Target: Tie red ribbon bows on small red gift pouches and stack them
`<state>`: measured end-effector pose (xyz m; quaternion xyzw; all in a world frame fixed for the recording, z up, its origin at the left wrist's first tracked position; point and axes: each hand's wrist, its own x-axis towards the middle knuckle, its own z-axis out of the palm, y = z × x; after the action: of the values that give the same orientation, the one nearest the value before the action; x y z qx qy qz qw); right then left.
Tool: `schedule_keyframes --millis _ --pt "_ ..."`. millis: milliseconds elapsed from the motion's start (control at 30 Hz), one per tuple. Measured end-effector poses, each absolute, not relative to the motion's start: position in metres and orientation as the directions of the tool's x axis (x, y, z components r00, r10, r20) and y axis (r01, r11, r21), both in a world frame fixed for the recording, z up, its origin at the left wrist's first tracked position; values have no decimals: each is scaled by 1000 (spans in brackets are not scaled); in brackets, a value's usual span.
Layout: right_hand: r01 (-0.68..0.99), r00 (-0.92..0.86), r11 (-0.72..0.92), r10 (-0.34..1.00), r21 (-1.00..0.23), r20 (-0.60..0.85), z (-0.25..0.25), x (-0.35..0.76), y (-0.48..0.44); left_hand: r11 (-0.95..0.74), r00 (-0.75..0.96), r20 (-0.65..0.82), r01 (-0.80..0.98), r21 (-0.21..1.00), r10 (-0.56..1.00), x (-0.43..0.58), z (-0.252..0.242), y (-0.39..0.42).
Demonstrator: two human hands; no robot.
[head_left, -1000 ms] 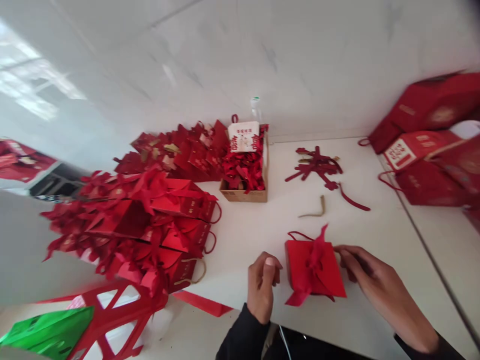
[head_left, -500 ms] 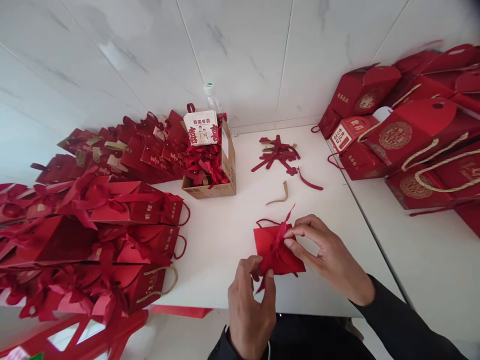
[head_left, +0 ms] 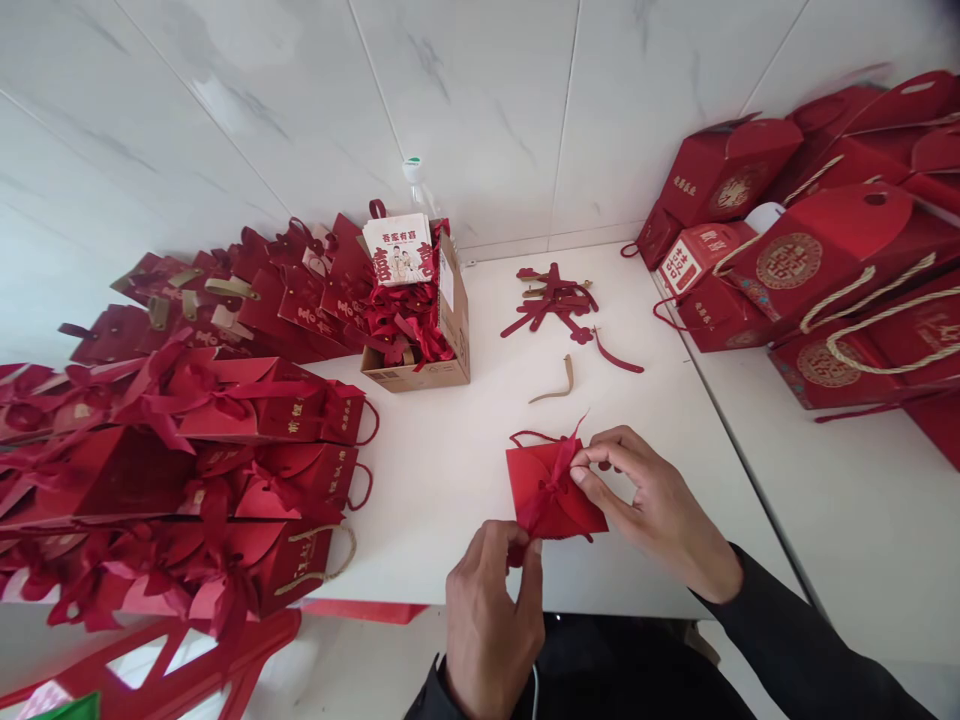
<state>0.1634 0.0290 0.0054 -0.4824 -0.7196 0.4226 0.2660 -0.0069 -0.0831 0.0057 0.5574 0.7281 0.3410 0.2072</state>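
A small red gift box [head_left: 574, 505] with a thin cord handle stands near the table's front edge. Across its folded top runs a red ribbon [head_left: 553, 482], knotted in the middle. My left hand [head_left: 495, 610] pinches the ribbon at the box's lower left corner, between thumb and forefinger. On the upper right, my right hand [head_left: 656, 505] pinches the other side of the ribbon, its fingertips close above the box. Beyond the box lie a tan strap [head_left: 562, 380] and a pile of dark red straps [head_left: 553, 303].
Rows of red gift boxes with bows [head_left: 247, 400] fill the left side. Behind them stands a cardboard box [head_left: 420, 374] of ribbons and cards, with a bottle [head_left: 416, 185] at the wall. Larger red boxes [head_left: 832, 280] crowd the right. A red stool [head_left: 247, 650] is below left.
My left hand has drawn down and left with the ribbon end, and the ribbon now lies straighter across the box. My right hand keeps its pinch almost in place.
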Motion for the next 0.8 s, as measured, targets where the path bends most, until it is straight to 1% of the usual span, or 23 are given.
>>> schedule_keyframes --millis 167,300,400,500,567,700,800 --pt "487 -387 184 922 -854 -22 5 162 25 183 -303 -6 560 808 953 -10 4 -85" --pt "495 -375 180 927 -850 -22 5 159 22 207 -308 -41 530 823 951 -11 3 -88" --pt "499 -359 170 933 -850 -24 5 159 22 177 -313 19 585 791 950 -12 6 -86" --pt "502 -350 165 936 -849 -25 4 159 22 92 -285 128 647 757 950 -12 10 -79" --pt "509 -344 166 939 -845 -23 4 159 22 39 -258 170 646 762 951 -11 12 -73" --pt "526 -334 173 942 -833 -15 5 158 22 53 -298 160 597 801 941 -7 10 -67" --pt "520 -337 184 942 -834 -2 6 158 22 77 -281 83 516 853 956 -15 9 -66"
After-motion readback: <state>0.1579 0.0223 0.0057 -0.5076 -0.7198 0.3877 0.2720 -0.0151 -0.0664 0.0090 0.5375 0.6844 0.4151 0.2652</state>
